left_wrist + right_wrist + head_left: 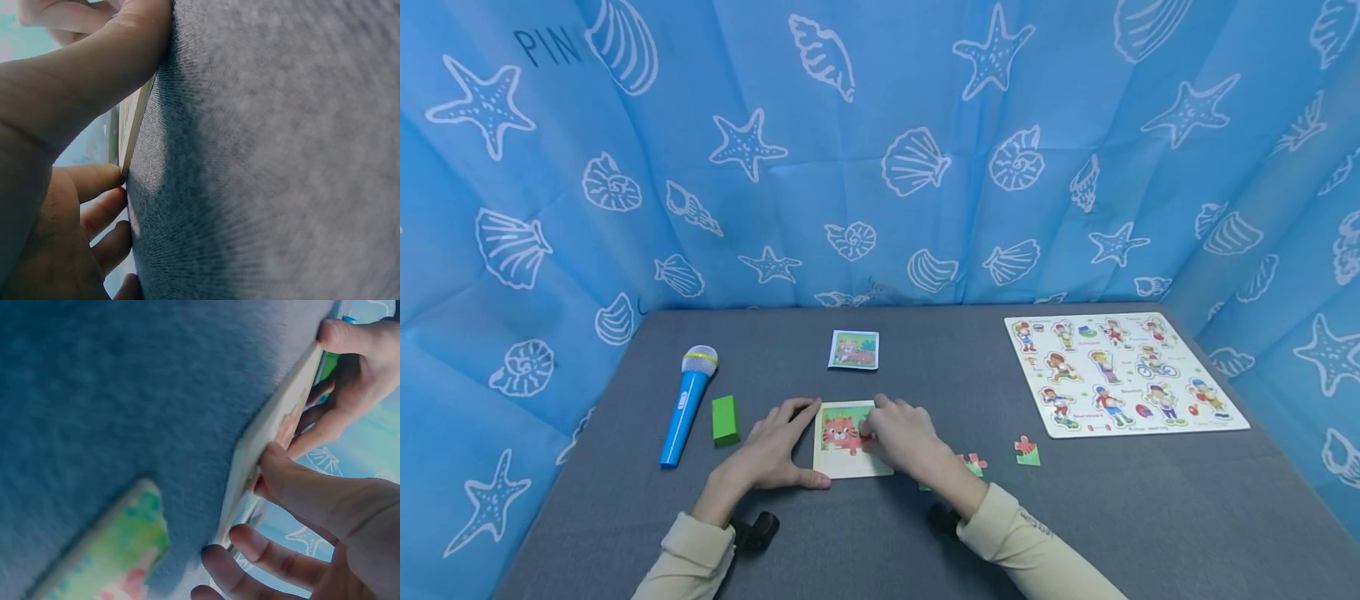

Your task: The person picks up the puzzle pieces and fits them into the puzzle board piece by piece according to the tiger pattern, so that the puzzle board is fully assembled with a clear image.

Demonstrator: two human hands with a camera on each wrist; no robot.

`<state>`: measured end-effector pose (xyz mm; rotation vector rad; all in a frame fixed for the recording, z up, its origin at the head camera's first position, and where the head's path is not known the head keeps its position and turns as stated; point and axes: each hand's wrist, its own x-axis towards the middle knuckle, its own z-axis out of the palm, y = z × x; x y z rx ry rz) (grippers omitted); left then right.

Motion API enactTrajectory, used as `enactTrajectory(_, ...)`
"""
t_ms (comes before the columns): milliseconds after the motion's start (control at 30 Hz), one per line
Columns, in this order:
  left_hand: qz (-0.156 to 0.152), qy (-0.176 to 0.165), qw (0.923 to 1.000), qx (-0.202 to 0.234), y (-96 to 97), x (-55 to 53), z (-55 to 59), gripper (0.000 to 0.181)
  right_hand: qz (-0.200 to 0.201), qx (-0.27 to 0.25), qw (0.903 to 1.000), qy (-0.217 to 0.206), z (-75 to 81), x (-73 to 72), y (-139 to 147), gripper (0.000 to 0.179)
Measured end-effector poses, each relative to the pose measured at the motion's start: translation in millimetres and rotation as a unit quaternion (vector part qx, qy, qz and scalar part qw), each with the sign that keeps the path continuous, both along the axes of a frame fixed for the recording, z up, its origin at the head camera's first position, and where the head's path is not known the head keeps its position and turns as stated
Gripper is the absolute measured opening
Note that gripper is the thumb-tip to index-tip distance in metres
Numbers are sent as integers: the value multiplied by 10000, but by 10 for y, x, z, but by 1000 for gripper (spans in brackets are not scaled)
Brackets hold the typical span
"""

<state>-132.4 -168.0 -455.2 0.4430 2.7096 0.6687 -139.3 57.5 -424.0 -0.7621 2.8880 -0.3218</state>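
A small square wooden puzzle board point(852, 467) lies on the grey table, a partly assembled orange tiger picture point(840, 432) inside its frame. My left hand point(772, 447) holds the board by its left side, thumb along the near edge and fingertips at the far left corner. Over the board's right half, my right hand point(904, 437) pinches a puzzle piece between thumb and fingers; the hand covers most of it. The right wrist view shows that thumb point(294, 478) right at the picture surface. Loose puzzle pieces point(974, 464) lie beside the right forearm, which partly hides them.
Another loose piece point(1027, 451) sits farther right. A small animal picture card point(854, 350) lies behind the board. To the left are a blue toy microphone point(681, 417) and a green block point(726, 421). A large sports-figure board point(1120, 375) occupies the back right, before a blue curtain point(880, 208).
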Motion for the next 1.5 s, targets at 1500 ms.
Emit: enactTrajectory(1500, 6, 45, 10000, -28, 17, 3, 11, 118, -306, -421, 9979, 379, 182, 91, 722, 26)
